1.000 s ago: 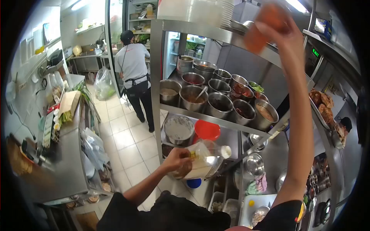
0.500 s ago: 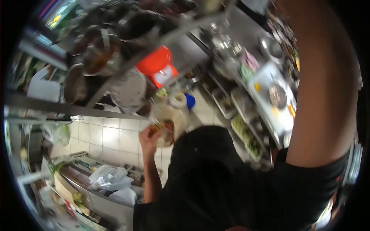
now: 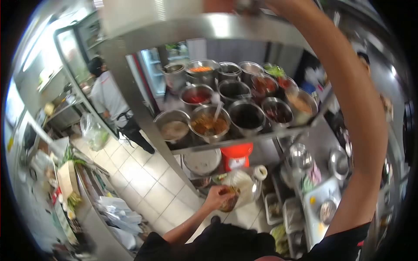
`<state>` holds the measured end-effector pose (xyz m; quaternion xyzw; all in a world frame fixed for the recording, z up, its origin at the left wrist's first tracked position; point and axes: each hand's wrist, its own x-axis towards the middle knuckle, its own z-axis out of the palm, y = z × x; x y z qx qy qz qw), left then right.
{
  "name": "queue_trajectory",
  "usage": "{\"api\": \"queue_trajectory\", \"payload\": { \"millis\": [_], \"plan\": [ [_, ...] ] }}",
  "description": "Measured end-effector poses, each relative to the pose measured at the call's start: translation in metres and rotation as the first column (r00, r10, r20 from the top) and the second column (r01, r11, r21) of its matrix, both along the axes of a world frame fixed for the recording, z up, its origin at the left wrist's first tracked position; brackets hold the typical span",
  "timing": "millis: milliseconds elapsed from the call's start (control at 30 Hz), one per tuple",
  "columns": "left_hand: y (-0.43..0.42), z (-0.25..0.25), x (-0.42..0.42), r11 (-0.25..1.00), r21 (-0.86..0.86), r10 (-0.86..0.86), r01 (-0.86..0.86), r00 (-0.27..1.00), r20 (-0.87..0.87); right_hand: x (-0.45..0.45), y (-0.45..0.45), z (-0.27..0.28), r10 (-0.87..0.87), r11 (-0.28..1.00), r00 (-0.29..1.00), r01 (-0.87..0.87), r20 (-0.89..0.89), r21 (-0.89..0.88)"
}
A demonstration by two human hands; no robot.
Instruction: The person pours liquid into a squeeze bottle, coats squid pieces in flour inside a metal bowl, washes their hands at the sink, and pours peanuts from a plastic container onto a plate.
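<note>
My left hand (image 3: 217, 196) is closed on the rim of a small container (image 3: 230, 204) with reddish-brown contents, low in front of my body. Just beyond it is a large clear plastic jug (image 3: 244, 185) with a pale mouth; I cannot tell whether the two touch. My right arm (image 3: 348, 95) reaches high across the right side to the overhead shelf (image 3: 217, 25). The right hand lies at the top edge of the view, blurred and mostly cut off, so its fingers and anything in them cannot be made out.
Several metal pots of sauces and toppings (image 3: 210, 124) fill a shelf ahead. Below are an orange-red object (image 3: 237, 152) and a white-topped tub (image 3: 202, 162). A white cutting board (image 3: 320, 217) lies right. Another person (image 3: 111, 98) stands left, by a plastic bag (image 3: 92, 132).
My view has tilted up and turned, bringing the pot shelf and the person on the left into sight. My left hand still holds the container; my right arm stays raised.
</note>
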<state>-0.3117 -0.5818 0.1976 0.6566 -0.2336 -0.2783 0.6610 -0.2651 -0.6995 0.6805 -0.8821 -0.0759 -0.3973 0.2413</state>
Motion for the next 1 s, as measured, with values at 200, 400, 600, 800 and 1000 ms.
{"api": "queue_trajectory", "payload": {
  "millis": [200,400,600,800,1000],
  "plan": [
    [0.018,0.001,-0.002,0.995,0.038,0.091,-0.095,0.992,0.092,0.007,-0.008,0.013,0.023,0.999,0.999,-0.024,-0.024,-0.049],
    [0.038,-0.015,0.002,0.989,0.023,0.145,-0.146,0.988,0.057,0.042,0.011,0.009,0.412,0.848,0.909,-0.357,-0.064,0.391],
    [0.055,-0.005,0.011,0.977,0.028,0.205,-0.210,0.971,0.127,0.030,0.024,0.005,0.466,0.859,0.885,-0.450,-0.009,0.246],
    [0.063,0.014,0.016,0.975,0.086,0.195,-0.204,0.975,0.108,0.051,-0.001,0.038,0.663,0.729,0.684,-0.495,-0.305,0.473],
    [0.065,0.000,0.029,0.985,0.041,0.169,-0.170,0.985,0.042,0.050,-0.005,0.041,0.393,0.883,0.919,-0.372,-0.020,0.285]
  ]
}}
